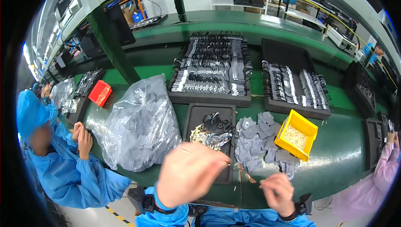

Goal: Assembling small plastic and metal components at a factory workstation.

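On one long green desk (330,143), small parts seem to be sorted or put together by hand, with the work partway through; for the next move, a light, neat pinch looks to be needed, as the bits are thin. One big clear bag (140,131) is filled with gray pieces and is set left of the middle. Two big dark trays, a left one (209,98) and a right one (297,108), are lined with rows of parts, too many to be counted. One low black tray (211,108) is placed in front of the left one. One yellow bin (300,122), with pale strips (294,137) inside, is seen on the right; one red bin (100,93) is seen far left. Two hands are held over the near side: the left hand (190,174) is blurred above the low tray, its grip curled, and whether anything is pinched cannot be told; the right hand (279,190) is held below the loose gray pieces (255,139), fingers bent, and its grip cannot be told either. The heap of black and silver parts (217,126) is kept in the low tray, uncounted. One brown strip (249,178) is left between the hands.
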A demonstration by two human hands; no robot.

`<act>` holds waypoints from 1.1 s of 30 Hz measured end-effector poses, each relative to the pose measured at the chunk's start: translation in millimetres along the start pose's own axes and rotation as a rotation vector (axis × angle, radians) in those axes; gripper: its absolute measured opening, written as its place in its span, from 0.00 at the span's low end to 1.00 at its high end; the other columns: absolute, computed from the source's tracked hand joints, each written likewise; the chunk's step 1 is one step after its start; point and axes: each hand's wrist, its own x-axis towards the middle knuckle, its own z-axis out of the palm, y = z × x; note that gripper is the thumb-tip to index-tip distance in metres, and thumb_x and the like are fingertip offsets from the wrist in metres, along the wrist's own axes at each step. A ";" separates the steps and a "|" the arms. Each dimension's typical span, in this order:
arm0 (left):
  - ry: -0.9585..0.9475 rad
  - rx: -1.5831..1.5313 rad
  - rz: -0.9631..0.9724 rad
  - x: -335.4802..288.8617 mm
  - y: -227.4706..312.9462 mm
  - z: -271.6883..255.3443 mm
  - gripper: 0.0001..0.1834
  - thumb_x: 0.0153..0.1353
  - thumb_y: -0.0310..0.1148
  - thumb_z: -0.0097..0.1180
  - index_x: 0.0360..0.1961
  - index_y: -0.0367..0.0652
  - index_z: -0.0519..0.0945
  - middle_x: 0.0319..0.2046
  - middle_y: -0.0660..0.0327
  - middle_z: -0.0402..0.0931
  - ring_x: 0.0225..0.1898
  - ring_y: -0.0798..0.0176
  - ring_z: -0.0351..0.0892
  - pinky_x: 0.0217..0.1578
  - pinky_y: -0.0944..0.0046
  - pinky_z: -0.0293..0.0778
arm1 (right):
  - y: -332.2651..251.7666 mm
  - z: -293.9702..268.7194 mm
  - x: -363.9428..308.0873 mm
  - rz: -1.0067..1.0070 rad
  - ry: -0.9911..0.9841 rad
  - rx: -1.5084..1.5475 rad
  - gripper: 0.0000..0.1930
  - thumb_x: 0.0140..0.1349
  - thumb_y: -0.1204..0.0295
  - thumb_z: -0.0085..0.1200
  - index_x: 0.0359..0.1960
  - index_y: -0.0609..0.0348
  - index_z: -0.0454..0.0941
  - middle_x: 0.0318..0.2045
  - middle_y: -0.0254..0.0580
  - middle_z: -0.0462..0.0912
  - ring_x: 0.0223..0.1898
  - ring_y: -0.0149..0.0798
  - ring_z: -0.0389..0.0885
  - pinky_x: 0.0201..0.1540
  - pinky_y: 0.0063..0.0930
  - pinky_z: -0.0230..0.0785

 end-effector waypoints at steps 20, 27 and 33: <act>0.150 -1.775 1.109 -78.1 66.9 -46.1 0.12 0.58 0.26 0.36 0.24 0.39 0.73 0.21 0.60 0.67 0.21 0.65 0.64 0.23 0.65 0.59 | -56.8 112.1 -42.6 0.153 -1.084 0.964 0.27 0.62 0.76 0.43 0.63 0.63 0.50 0.63 0.52 0.54 0.64 0.47 0.55 0.63 0.34 0.51; 0.001 -1.673 1.138 -94.0 86.2 -64.5 0.11 0.58 0.27 0.37 0.23 0.42 0.72 0.20 0.63 0.64 0.23 0.65 0.65 0.23 0.66 0.58 | -72.7 120.4 -49.4 0.043 -1.191 1.156 0.30 0.61 0.78 0.43 0.64 0.65 0.46 0.65 0.52 0.49 0.66 0.44 0.49 0.64 0.33 0.45; -0.146 -1.659 1.083 -97.6 52.9 -53.9 0.10 0.59 0.27 0.40 0.29 0.37 0.76 0.24 0.60 0.70 0.25 0.65 0.68 0.26 0.63 0.63 | -93.0 85.3 -26.7 0.027 -0.935 1.051 0.27 0.58 0.68 0.52 0.58 0.65 0.59 0.42 0.54 0.77 0.44 0.51 0.74 0.47 0.36 0.65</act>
